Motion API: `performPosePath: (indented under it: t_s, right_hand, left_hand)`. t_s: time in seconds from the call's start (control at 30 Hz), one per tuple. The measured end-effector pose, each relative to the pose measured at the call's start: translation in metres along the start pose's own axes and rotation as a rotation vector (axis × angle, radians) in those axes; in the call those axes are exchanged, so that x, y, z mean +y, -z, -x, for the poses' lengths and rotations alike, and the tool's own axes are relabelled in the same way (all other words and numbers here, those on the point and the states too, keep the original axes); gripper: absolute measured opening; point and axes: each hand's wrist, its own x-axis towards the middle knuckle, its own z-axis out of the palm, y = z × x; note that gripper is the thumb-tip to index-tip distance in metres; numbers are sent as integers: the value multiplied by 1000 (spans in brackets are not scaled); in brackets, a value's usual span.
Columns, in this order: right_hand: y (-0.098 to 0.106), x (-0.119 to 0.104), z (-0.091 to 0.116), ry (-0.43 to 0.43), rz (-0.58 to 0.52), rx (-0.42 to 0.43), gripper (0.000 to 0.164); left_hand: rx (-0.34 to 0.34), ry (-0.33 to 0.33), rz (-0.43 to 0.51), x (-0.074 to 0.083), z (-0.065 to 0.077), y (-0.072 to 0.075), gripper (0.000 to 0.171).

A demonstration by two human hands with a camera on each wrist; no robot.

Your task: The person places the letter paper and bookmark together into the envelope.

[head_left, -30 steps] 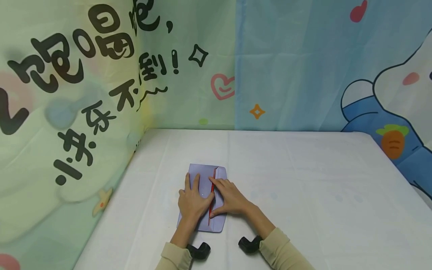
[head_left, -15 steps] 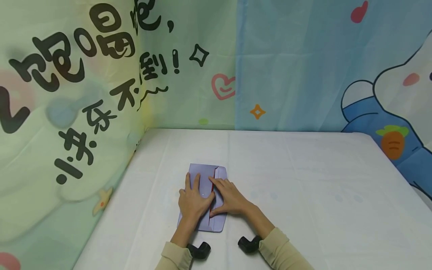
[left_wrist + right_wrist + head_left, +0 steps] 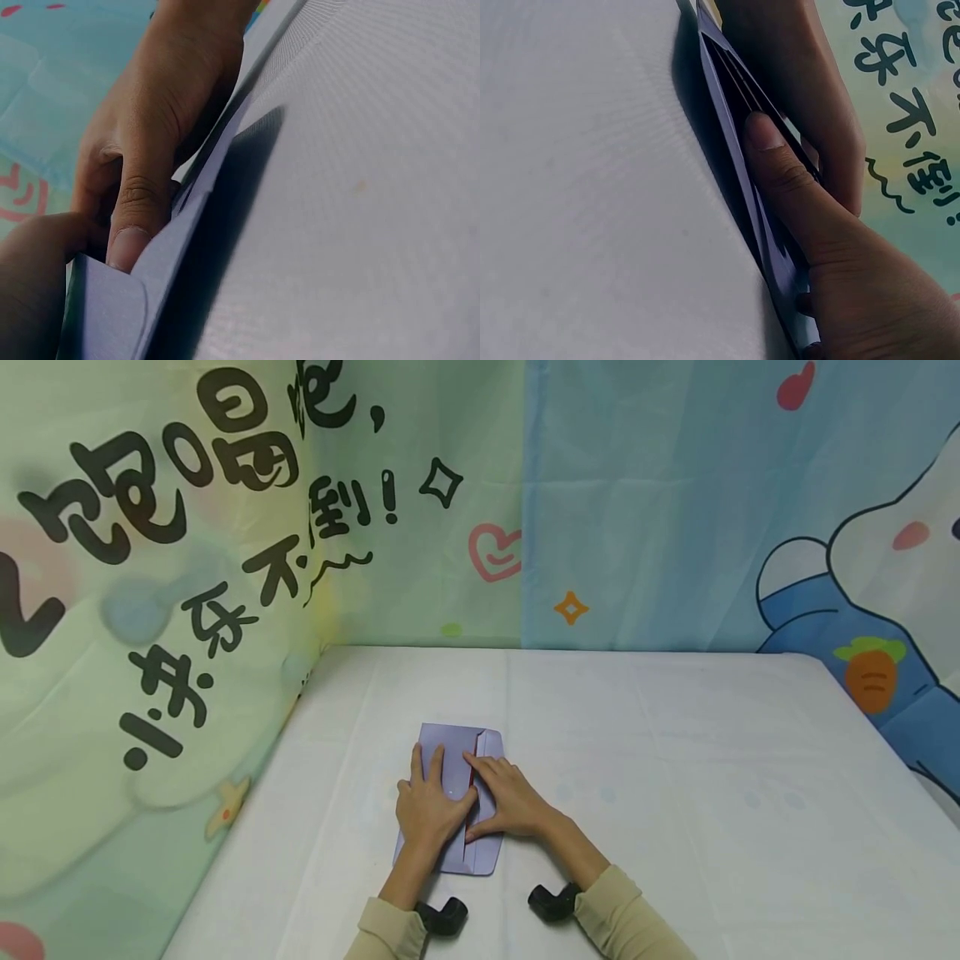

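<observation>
A lilac paper envelope (image 3: 455,739) lies on the white table, its flap folded out to the right. Along its opening shows a thin dark red edge (image 3: 474,752) of something flat inside. My left hand (image 3: 429,814) rests on the envelope's body with fingers spread and straight, its thumb reaching the opening. My right hand (image 3: 521,800) lies over the flap, fingertips and thumb touching along the opening. In the right wrist view, the right thumb (image 3: 799,176) sits in the gap between the paper layers (image 3: 724,105). Most of the insert is hidden.
The white tablecloth (image 3: 675,760) spreads to both sides of the envelope. A printed cloth backdrop (image 3: 420,585) hangs along the left and far edges. Black wrist-worn devices (image 3: 553,904) sit at both beige cuffs (image 3: 633,914).
The red strip at the envelope's opening has narrowed and gone darker as it slid left under the paper. Both hands stay almost in place.
</observation>
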Motion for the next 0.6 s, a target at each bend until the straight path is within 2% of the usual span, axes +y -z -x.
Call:
performPosePath:
  t_s: [0.3, 0.6]
  right_hand:
    - [2, -1, 1, 1, 10, -9, 115]
    - [3, 0, 0, 8, 15, -9, 115]
  left_hand:
    - [42, -25, -4, 1, 1, -1, 84]
    - [32, -29, -5, 3, 0, 2, 84]
